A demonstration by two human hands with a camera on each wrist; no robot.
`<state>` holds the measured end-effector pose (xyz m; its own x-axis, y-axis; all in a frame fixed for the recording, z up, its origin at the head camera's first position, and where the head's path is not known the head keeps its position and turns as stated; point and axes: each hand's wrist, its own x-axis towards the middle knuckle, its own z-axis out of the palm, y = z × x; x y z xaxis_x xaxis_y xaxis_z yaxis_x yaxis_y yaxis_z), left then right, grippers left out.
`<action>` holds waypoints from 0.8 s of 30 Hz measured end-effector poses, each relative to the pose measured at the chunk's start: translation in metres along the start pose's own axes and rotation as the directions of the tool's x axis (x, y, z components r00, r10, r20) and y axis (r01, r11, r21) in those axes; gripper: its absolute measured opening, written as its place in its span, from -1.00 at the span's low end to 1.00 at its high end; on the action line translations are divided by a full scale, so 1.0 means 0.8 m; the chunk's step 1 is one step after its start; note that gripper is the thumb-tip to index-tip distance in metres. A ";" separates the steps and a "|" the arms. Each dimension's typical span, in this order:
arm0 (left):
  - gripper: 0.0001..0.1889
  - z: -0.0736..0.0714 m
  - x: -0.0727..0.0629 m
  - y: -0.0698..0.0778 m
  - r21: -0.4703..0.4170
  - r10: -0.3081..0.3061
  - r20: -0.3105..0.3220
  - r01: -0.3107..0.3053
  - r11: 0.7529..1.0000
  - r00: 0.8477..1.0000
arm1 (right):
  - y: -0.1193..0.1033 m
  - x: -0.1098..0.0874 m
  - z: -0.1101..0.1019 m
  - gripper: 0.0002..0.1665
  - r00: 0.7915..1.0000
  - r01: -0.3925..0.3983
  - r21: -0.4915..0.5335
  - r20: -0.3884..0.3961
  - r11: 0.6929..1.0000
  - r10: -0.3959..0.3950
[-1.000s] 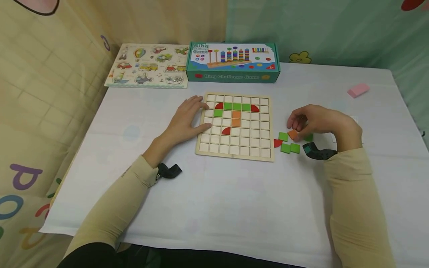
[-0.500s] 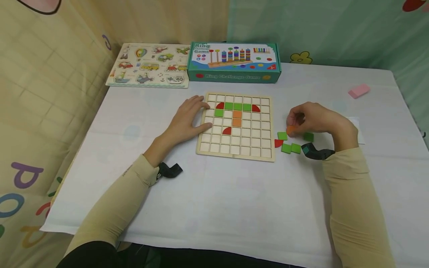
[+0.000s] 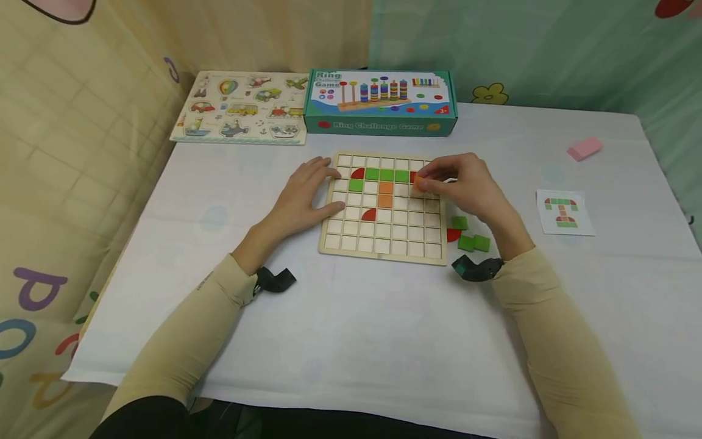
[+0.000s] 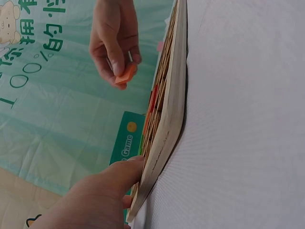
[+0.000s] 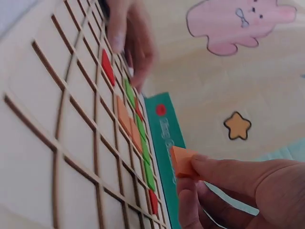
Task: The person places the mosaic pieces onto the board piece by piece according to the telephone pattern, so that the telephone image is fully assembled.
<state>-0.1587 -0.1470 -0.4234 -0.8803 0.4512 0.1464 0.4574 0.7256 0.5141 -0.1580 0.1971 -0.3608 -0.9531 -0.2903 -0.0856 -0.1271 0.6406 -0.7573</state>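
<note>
My right hand pinches an orange square tile between thumb and fingers. It is above the upper right part of a wooden grid board, and the left wrist view shows the tile held clear of the board. My left hand rests on the board's left edge with its fingers spread and the thumb on the rim. Set in the grid are green squares, two orange squares one below the other, and red quarter-circles. The red piece at the upper right is partly hidden by my right fingers.
Loose green squares and a red piece lie right of the board. A pattern card and a pink block are farther right. Behind stand a Ring Challenge Game box and a picture puzzle.
My right hand picked up the orange tile from the loose pieces and carried it left over the board. This uncovered the pattern card. My left hand stayed on the board.
</note>
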 end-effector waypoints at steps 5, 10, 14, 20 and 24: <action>-0.40 0.000 0.000 0.000 -0.006 -0.002 -0.001 0.002 1.000 1.000 | -0.016 0.000 0.038 -0.73 0.998 0.063 0.014 0.001 0.998 -0.063; -0.40 -0.001 0.001 0.000 -0.003 0.003 0.000 -0.003 1.000 1.000 | -0.020 0.000 0.061 -0.78 0.995 0.101 -0.014 -0.018 0.995 -0.101; -0.40 -0.003 0.003 0.002 0.000 0.014 -0.002 -0.014 1.000 1.000 | -0.024 0.000 0.069 -0.80 0.993 0.114 -0.046 -0.024 0.992 -0.115; -0.40 -0.001 0.001 0.000 -0.005 0.004 -0.004 -0.004 1.000 1.000 | -0.034 -0.007 0.078 -0.85 0.993 0.116 -0.097 -0.021 0.989 -0.118; -0.40 0.002 0.002 -0.002 -0.011 0.002 -0.007 -0.003 1.000 1.000 | -0.042 -0.015 0.087 -0.89 0.993 0.094 -0.138 -0.056 0.986 -0.103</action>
<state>-0.1606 -0.1468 -0.4254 -0.8801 0.4491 0.1539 0.4581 0.7186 0.5232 -0.1227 0.1294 -0.3796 -0.9489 -0.3143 0.0288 -0.2528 0.7024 -0.6654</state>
